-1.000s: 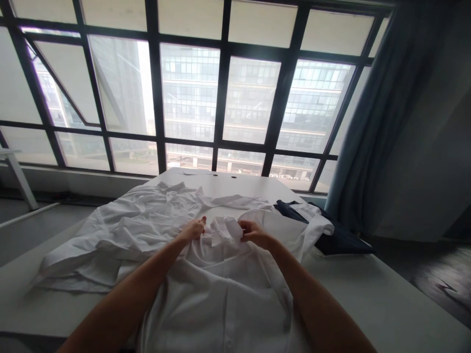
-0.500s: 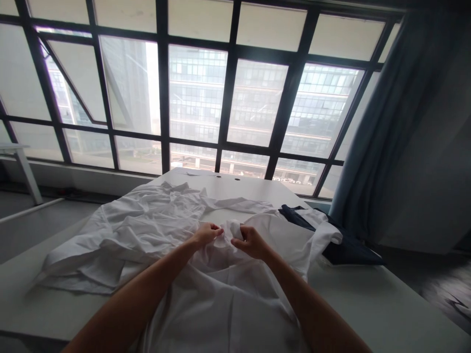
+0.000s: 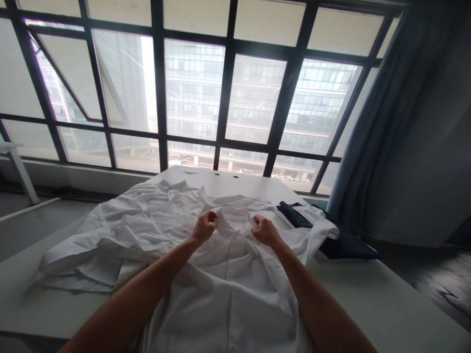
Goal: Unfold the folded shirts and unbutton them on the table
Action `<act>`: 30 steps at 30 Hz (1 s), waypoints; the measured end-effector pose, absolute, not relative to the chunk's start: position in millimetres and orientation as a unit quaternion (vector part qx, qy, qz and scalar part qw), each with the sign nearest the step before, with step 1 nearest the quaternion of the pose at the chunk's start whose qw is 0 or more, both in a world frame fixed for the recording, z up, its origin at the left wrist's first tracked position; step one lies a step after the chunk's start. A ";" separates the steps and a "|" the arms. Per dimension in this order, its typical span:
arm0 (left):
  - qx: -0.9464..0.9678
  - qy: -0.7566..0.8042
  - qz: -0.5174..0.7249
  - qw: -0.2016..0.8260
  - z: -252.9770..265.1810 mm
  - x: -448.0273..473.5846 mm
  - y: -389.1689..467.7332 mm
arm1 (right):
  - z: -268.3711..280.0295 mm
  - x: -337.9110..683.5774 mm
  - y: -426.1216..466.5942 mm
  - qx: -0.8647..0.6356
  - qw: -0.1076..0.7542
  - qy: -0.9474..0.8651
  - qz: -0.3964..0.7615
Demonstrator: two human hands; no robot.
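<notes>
A white button-up shirt [image 3: 230,279] lies front side up on the table before me, its collar [image 3: 235,215] at the far end and its buttoned front running towards me. My left hand [image 3: 206,226] is closed on the left side of the collar, fingers pinched together. On the collar's other side, my right hand [image 3: 265,230] pinches the fabric between thumb and fingers. The shirt's right sleeve [image 3: 324,231] stretches out and rests partly over dark folded clothing [image 3: 342,245].
More crumpled white clothing [image 3: 121,235] covers the left part of the white table [image 3: 346,289]. Beyond the table's far edge stands a large window [image 3: 195,88] with dark frames. A blue-grey curtain [image 3: 379,127] hangs at the right.
My hands have moved apart, left hand leftward and right hand rightward. The collar, bunched between them before, now stands spread and upright. The view has shifted slightly.
</notes>
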State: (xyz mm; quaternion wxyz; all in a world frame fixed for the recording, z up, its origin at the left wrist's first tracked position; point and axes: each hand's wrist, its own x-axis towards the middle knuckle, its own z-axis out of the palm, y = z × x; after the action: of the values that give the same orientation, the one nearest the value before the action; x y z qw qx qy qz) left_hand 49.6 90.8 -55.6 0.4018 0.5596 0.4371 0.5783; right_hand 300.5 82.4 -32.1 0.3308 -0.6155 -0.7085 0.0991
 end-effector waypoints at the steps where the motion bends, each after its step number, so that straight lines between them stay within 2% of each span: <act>1: 0.537 0.423 0.575 0.449 -54.0 50.7 88.3 | -33.0 300.8 82.7 -0.588 0.347 -0.716 0.144; 4: 0.459 0.394 0.531 0.593 -46.9 49.1 83.0 | -32.1 300.8 83.6 -0.523 0.409 -0.667 0.338; 6: 0.432 0.400 0.478 0.652 -43.2 47.1 81.2 | -30.2 300.0 83.1 -0.506 0.423 -0.624 0.420; 9: 0.455 0.439 0.421 0.650 -42.3 46.4 79.3 | -28.7 297.6 81.0 -0.499 0.407 -0.612 0.459; 13: 0.542 0.445 0.376 0.606 -43.2 43.7 77.8 | -30.2 297.3 79.8 -0.493 0.398 -0.629 0.451; 15: 0.583 0.471 0.388 0.536 -40.8 38.5 78.4 | -30.1 300.1 80.2 -0.504 0.394 -0.639 0.427; 17: 0.647 0.514 0.410 0.387 -36.5 32.1 78.7 | -28.5 302.7 79.8 -0.546 0.382 -0.651 0.363; 19: 0.707 0.540 0.407 0.207 -31.5 27.1 77.5 | -25.1 302.5 77.4 -0.607 0.356 -0.672 0.231; 21: 0.735 0.554 0.383 0.078 -27.5 25.5 74.7 | -20.6 298.7 73.0 -0.651 0.323 -0.683 0.075; 22: 0.737 0.564 0.369 0.043 -26.1 25.8 73.1 | -18.3 296.0 70.5 -0.664 0.312 -0.680 0.019; 24: 0.726 0.589 0.355 0.019 -24.7 27.4 70.8 | -14.5 291.0 66.4 -0.680 0.310 -0.665 0.003; 26: 0.704 0.606 0.361 0.078 -24.8 28.9 70.8 | -12.9 288.4 64.8 -0.679 0.314 -0.658 0.082; 30: 0.651 0.562 0.369 0.352 -26.3 30.9 77.8 | -15.9 287.3 68.7 -0.615 0.340 -0.663 0.259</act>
State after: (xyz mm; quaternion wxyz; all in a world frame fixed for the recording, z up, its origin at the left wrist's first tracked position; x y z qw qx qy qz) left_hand 30.9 77.8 -26.3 0.3515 0.6513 0.5620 0.3693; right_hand 287.3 68.7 -15.9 0.3396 -0.6151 -0.6629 0.2587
